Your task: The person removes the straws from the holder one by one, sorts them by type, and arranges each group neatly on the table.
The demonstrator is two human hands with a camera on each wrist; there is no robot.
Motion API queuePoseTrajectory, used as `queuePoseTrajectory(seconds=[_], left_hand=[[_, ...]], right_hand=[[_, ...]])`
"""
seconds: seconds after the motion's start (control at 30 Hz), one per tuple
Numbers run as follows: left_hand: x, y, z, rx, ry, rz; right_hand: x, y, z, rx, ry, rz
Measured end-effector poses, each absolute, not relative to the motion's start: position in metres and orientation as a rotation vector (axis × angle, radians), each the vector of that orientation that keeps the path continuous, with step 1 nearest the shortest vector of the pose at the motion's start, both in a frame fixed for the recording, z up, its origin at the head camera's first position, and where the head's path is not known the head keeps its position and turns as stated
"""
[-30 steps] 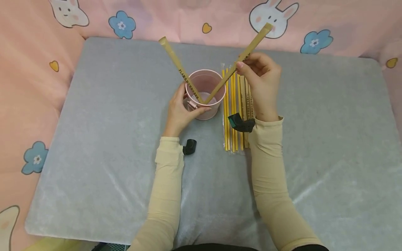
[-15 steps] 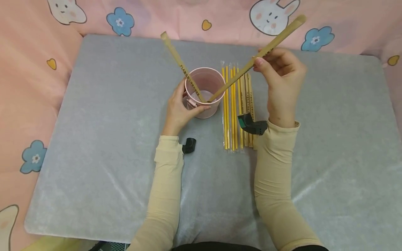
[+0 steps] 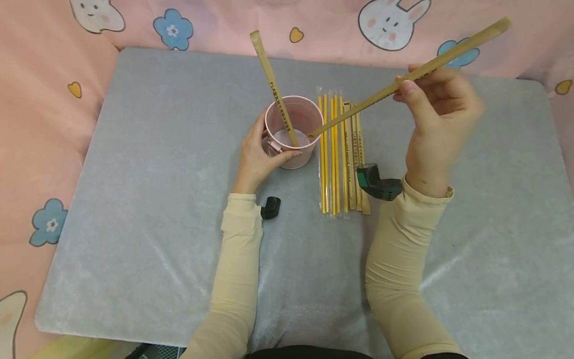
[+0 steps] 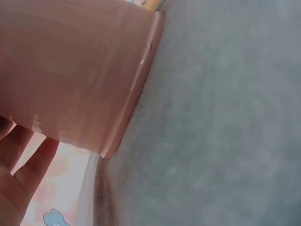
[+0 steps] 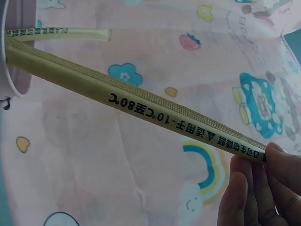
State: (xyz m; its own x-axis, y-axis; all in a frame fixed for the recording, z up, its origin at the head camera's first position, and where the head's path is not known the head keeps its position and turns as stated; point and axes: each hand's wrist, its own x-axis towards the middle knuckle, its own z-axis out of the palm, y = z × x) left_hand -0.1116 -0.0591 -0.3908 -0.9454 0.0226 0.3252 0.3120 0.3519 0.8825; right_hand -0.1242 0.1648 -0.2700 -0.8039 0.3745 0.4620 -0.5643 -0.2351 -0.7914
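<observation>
A pink cup (image 3: 301,158) stands on the table, and my left hand (image 3: 256,158) grips its left side, thumb along the near rim. In the left wrist view the cup wall (image 4: 70,70) fills the upper left. One paper-wrapped straw (image 3: 273,82) leans inside the cup, its top tilted left. Between thumb and fingers my right hand (image 3: 441,112) pinches another paper-wrapped straw (image 3: 462,49), slanting up to the right with its lower end just inside the cup's right rim. Printed lettering shows along this wrapped straw (image 5: 141,106) in the right wrist view.
Right of the cup lies a row of several straws: yellow straws in clear sleeves (image 3: 334,159) and brown paper-wrapped straws (image 3: 354,164). The grey cloth-covered table (image 3: 148,174) meets a pink patterned backdrop (image 3: 251,25) at the back and left.
My right hand has moved right, drawing its wrapped straw to a flatter slant with its end nearer the rim. The other straw's top has swung rightward. My left hand stays on the cup.
</observation>
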Motion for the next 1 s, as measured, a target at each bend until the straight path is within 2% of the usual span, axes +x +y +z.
queuePoseTrajectory(seconds=[0.6, 1.0], left_hand=[[-0.113, -0.06, -0.392, -0.303, -2.351, -1.618], [-0.112, -0.059, -0.391, -0.304, -2.358, -1.621]], right_hand=[[-0.123, 0.186, -0.263, 0.111, -1.28, 2.015], [-0.123, 0.197, -0.266, 0.129, -1.341, 2.002]])
